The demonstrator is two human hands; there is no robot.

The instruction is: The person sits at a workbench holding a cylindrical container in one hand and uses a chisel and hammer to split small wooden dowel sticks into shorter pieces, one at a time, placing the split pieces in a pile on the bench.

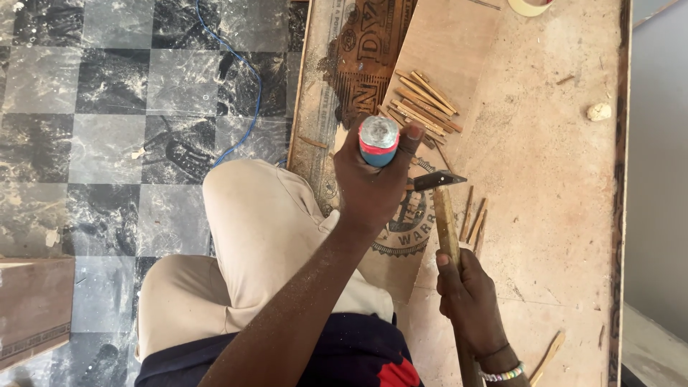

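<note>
Left hand [373, 186]: my fingers are closed round the blue handle [378, 141] of a tool, its red-banded butt end facing up at me.
Blade [438, 179]: dark metal, sticking out to the right of my left hand, its edge touching the top of the stick.
Right hand [469, 294]: my fingers are gripping the stick [446, 226] low down, holding it upright under the blade.
Surface [552, 165]: a dusty plywood board carrying the work.
Splints [424, 104]: a loose pile of thin wood strips beyond the blade; a few more lie just right of the stick.
Knee [251, 215]: left of the stick, in beige trousers.
</note>
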